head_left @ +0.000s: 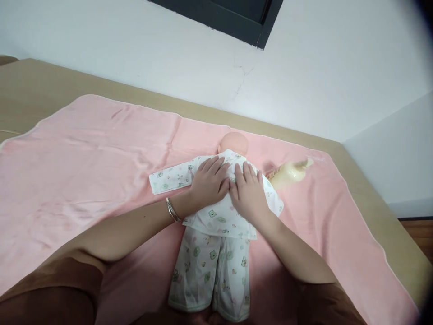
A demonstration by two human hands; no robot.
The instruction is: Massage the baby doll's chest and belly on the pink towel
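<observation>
A baby doll (233,142) lies on a pink blanket, dressed in a white printed top (216,216) and matching trousers (199,266). Only the rounded, bare head shows above the collar; no face is visible. My left hand (209,180) rests flat on the left side of the doll's upper body, fingers stretched out. Beside it, my right hand (248,192) lies spread on the right side, the two thumbs close together. One sleeve (174,177) reaches out to the left. To the right of the doll lies a cream-coloured bottle (292,172), partly behind the top.
The pink blanket (84,171) covers much of a wooden table (61,74). A white wall (135,49) runs along the table's far edge, with a dark frame (230,20) above. Some blanket folds lie left of the doll.
</observation>
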